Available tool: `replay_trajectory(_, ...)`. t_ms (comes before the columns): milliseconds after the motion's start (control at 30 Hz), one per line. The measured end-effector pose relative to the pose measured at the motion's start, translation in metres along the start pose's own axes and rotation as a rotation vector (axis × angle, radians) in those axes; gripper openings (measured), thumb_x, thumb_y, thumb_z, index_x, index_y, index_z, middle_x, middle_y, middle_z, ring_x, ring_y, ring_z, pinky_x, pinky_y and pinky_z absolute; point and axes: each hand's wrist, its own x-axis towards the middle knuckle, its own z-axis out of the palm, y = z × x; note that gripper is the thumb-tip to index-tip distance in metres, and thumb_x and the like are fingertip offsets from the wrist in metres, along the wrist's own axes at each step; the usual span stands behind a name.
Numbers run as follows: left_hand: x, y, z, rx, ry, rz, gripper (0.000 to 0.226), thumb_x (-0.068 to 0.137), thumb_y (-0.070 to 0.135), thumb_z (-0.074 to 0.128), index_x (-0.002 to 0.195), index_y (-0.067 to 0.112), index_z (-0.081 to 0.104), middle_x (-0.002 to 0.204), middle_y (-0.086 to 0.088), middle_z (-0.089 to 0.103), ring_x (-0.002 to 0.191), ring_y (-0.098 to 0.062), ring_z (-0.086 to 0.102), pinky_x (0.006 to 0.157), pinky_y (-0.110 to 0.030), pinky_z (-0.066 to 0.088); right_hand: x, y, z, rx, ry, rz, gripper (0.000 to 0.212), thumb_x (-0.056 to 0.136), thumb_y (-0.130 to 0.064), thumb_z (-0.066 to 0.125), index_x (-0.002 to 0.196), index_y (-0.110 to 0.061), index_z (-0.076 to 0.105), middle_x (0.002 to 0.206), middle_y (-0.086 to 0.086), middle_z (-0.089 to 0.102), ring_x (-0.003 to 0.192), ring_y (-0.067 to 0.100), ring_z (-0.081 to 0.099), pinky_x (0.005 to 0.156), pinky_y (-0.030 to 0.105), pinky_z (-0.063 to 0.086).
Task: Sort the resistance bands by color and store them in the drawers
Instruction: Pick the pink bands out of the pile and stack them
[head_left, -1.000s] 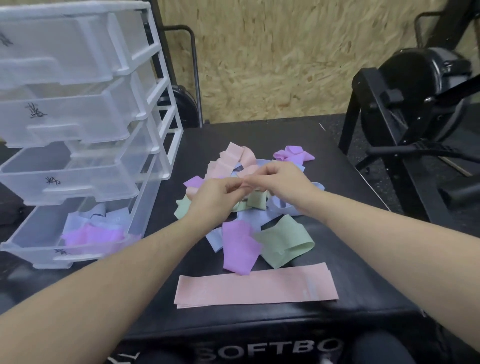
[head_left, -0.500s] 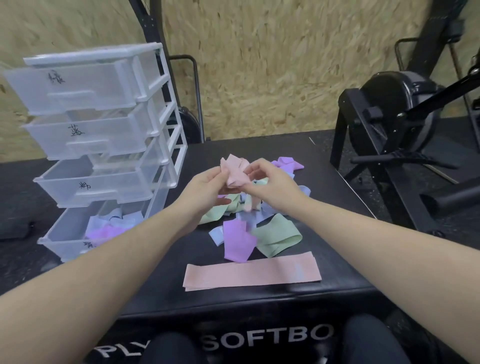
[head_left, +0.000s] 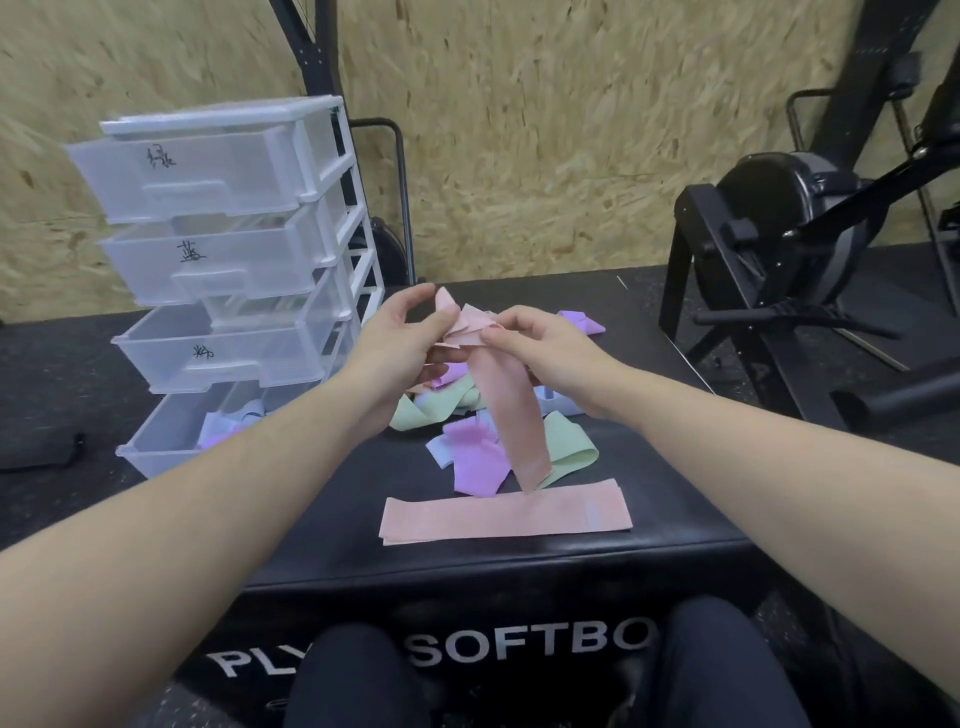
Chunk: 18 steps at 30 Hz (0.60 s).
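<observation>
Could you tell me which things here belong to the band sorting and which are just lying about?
Job: held pink band, flat pink band, mixed band pile, drawer unit, left hand, right hand.
Lying about: black exercise machine.

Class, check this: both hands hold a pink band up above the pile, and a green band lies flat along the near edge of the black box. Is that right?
Not quite. The flat band along the near edge of the black box is pink, not green, as the head view shows. The rest holds: the left hand and right hand hold a pink band above the pile.
</observation>
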Motion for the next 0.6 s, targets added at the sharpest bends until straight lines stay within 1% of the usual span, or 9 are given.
replay_trajectory(33,-0.001,0.0,-0.001,0.018,-0.002,-0.012,0.029,0.096,0.032,0.066,0.123,0.026,0.058,0.102,-0.001,0.075,0.081,-0.016,0.074,0.067,-0.027,0.052,-0.003,-0.002,0.001,-0.011,-0.01,0.01,0.019,0.099,-0.039,0.059,0.09,-0.024,0.067,0.075,-0.015,0.066,0.07,0.004,0.058,0.068,0.024,0.043)
replay_trajectory(100,-0.004,-0.001,-0.002,0.074,0.004,-0.036,0.019,0.093,0.031,0.07,0.109,0.021,0.067,0.095,0.0,0.072,0.07,-0.012,0.069,0.065,-0.024,0.053,-0.009,-0.004,0.003,-0.026,-0.019,0.036,0.023,0.101,-0.038,0.054,0.086,-0.025,0.065,0.068,-0.019,0.06,0.064,0.005,0.052,0.063,0.024,0.039)
replay_trajectory(200,-0.008,-0.003,-0.005,0.112,0.009,-0.107,0.013,0.09,0.029,0.072,0.09,0.019,0.065,0.082,0.001,0.062,0.062,-0.011,0.056,0.061,-0.024,0.052,-0.017,-0.006,0.003,-0.034,-0.023,0.084,0.022,0.1,-0.04,0.054,0.085,-0.026,0.063,0.073,-0.011,0.059,0.067,0.013,0.052,0.065,0.03,0.043)
replay_trajectory(267,-0.01,-0.008,-0.007,0.172,-0.022,-0.119,0.012,0.09,0.031,0.07,0.093,0.02,0.065,0.089,0.002,0.062,0.074,-0.014,0.061,0.071,-0.028,0.057,-0.022,-0.007,0.001,-0.035,-0.023,0.116,0.02,0.099,-0.039,0.054,0.086,-0.026,0.063,0.077,-0.007,0.058,0.07,0.014,0.053,0.067,0.03,0.044)
replay_trajectory(333,-0.014,-0.011,-0.006,0.218,-0.068,-0.065,0.021,0.09,0.037,0.067,0.105,0.023,0.066,0.106,0.001,0.07,0.097,-0.02,0.069,0.091,-0.036,0.057,-0.026,-0.007,0.0,-0.047,-0.028,0.15,0.019,0.098,-0.037,0.054,0.088,-0.023,0.064,0.08,-0.005,0.058,0.072,0.015,0.053,0.066,0.029,0.041)
replay_trajectory(367,-0.018,-0.01,-0.004,0.201,-0.092,-0.048,0.025,0.092,0.04,0.064,0.111,0.024,0.065,0.112,-0.001,0.071,0.105,-0.022,0.069,0.096,-0.039,0.056,-0.027,-0.008,0.0,-0.055,-0.035,0.167,0.02,0.096,-0.037,0.055,0.088,-0.021,0.065,0.081,-0.004,0.059,0.074,0.015,0.054,0.067,0.029,0.041)
replay_trajectory(467,-0.03,-0.006,0.003,0.071,-0.219,-0.129,0.039,0.097,0.052,0.054,0.12,0.023,0.067,0.114,-0.001,0.073,0.102,-0.023,0.072,0.091,-0.037,0.057,-0.033,-0.008,0.0,-0.086,-0.024,0.202,0.03,0.092,-0.038,0.055,0.093,-0.01,0.065,0.087,-0.004,0.057,0.081,0.015,0.054,0.075,0.033,0.04)
replay_trajectory(500,-0.033,-0.005,0.005,0.076,-0.25,-0.135,0.04,0.096,0.052,0.056,0.118,0.022,0.069,0.111,0.0,0.074,0.099,-0.025,0.073,0.089,-0.036,0.057,-0.035,-0.008,-0.001,-0.09,-0.008,0.207,0.028,0.095,-0.036,0.055,0.088,-0.01,0.064,0.088,-0.004,0.053,0.082,0.014,0.051,0.077,0.033,0.038)
replay_trajectory(600,-0.041,-0.006,0.007,0.191,-0.2,-0.052,0.019,0.092,0.032,0.068,0.102,0.016,0.075,0.093,0.001,0.076,0.092,-0.023,0.075,0.081,-0.029,0.058,-0.041,-0.007,-0.004,-0.087,0.007,0.211,0.032,0.099,-0.029,0.056,0.067,-0.026,0.059,0.09,-0.011,0.046,0.084,0.009,0.049,0.075,0.025,0.037)
